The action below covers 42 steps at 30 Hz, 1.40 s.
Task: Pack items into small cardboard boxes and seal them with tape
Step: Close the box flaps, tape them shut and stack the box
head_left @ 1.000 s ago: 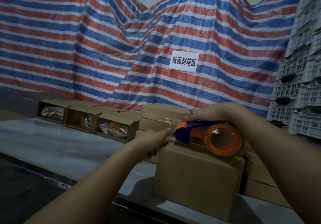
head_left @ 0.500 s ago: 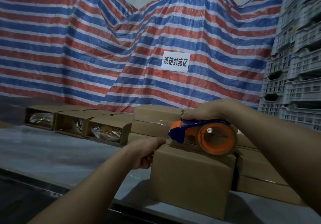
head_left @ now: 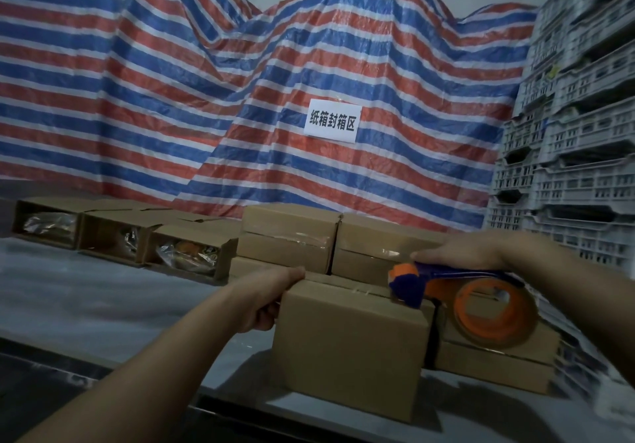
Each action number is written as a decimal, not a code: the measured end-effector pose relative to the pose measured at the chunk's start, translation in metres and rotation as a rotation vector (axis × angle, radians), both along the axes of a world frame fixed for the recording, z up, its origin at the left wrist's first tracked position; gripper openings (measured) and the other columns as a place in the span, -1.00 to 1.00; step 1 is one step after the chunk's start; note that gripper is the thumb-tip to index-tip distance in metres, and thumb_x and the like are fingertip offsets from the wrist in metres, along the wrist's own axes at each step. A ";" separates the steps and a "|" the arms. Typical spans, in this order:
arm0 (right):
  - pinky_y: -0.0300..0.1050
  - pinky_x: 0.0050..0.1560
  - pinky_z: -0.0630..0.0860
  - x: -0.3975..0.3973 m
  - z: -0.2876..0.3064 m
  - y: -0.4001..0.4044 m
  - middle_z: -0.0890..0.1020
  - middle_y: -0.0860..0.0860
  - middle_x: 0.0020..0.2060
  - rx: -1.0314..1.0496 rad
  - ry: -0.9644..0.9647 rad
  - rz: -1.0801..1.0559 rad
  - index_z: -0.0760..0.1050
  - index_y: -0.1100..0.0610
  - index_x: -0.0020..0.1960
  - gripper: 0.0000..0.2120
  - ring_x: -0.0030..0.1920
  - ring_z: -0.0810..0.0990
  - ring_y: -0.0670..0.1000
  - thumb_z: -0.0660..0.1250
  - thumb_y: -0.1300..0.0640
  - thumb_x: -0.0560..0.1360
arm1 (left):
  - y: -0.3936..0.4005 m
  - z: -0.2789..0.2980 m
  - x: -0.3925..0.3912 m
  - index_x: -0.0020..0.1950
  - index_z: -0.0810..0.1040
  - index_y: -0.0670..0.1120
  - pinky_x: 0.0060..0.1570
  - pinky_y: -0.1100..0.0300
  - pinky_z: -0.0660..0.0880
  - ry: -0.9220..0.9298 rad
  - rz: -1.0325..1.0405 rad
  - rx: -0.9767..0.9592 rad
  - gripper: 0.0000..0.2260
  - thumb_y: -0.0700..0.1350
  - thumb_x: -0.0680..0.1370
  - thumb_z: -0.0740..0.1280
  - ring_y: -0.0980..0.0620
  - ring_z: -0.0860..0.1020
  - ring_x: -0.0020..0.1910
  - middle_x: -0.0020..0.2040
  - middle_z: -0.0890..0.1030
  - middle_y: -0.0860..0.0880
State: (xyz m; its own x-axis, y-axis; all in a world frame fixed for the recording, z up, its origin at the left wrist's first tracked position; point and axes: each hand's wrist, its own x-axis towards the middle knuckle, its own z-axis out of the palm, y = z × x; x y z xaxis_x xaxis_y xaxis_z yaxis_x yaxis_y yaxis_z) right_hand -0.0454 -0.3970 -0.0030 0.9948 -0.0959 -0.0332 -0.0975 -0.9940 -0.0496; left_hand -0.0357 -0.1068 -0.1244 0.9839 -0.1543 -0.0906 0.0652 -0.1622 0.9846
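Observation:
A closed small cardboard box [head_left: 347, 346] stands at the table's front edge. My left hand [head_left: 264, 300] grips its upper left corner, fingers over the top and thumb down the side. My right hand [head_left: 460, 253] holds an orange and blue tape dispenser [head_left: 481, 301] by its handle. The dispenser's blue head rests on the right end of the box top. A strip of clear tape runs along the top seam, faintly visible.
Three open boxes [head_left: 185, 253] with plastic-wrapped items lie on their sides at the left back. Sealed boxes [head_left: 288, 236] are stacked behind and right of the front box. A striped tarp [head_left: 206, 98] with a paper sign hangs behind; white plastic crates [head_left: 577, 133] tower at right.
My right hand has drawn the tape dispenser rightward along the box top to its right end. My left hand stays on the box's left corner. The camera view has shifted.

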 end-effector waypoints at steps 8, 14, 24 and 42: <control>-0.03 0.30 0.39 0.002 0.004 0.009 0.59 -0.03 0.11 -0.066 0.048 0.022 0.45 -0.07 0.17 -0.56 0.09 0.56 -0.04 0.07 -0.38 0.60 | -0.003 0.020 -0.014 0.05 0.51 -0.02 -0.23 0.17 0.43 -0.593 0.289 0.537 -0.71 0.12 0.67 0.10 0.10 0.54 -0.20 -0.14 0.59 0.00; -0.12 0.00 0.38 -0.002 0.005 0.010 0.58 -0.04 -0.05 -0.058 0.044 0.038 0.44 -0.10 0.00 -0.65 -0.06 0.55 -0.10 0.07 -0.33 0.63 | -0.049 0.014 -0.039 0.33 0.43 0.13 0.06 0.12 0.46 -0.892 -0.164 1.052 -0.41 0.46 0.50 0.00 0.10 0.50 0.12 0.22 0.54 0.10; -0.01 0.27 0.42 -0.019 0.007 -0.037 0.63 -0.01 -0.01 -0.027 0.030 0.020 0.55 -0.07 -0.01 -0.51 -0.01 0.59 -0.04 0.08 -0.44 0.55 | -0.045 0.002 -0.036 0.31 0.42 0.10 0.06 0.06 0.50 -1.029 -0.091 1.114 -0.40 0.45 0.51 -0.04 0.07 0.53 0.07 0.17 0.56 0.08; -0.12 0.07 0.32 -0.015 -0.037 -0.057 0.53 -0.15 -0.08 0.046 0.026 0.043 0.50 -0.15 -0.10 -0.55 -0.08 0.49 -0.18 0.03 -0.44 0.57 | -0.112 0.024 -0.053 0.38 0.37 0.14 -0.01 0.13 0.43 -0.947 -0.371 1.056 -0.56 0.30 0.58 0.15 0.08 0.51 0.11 0.15 0.51 0.13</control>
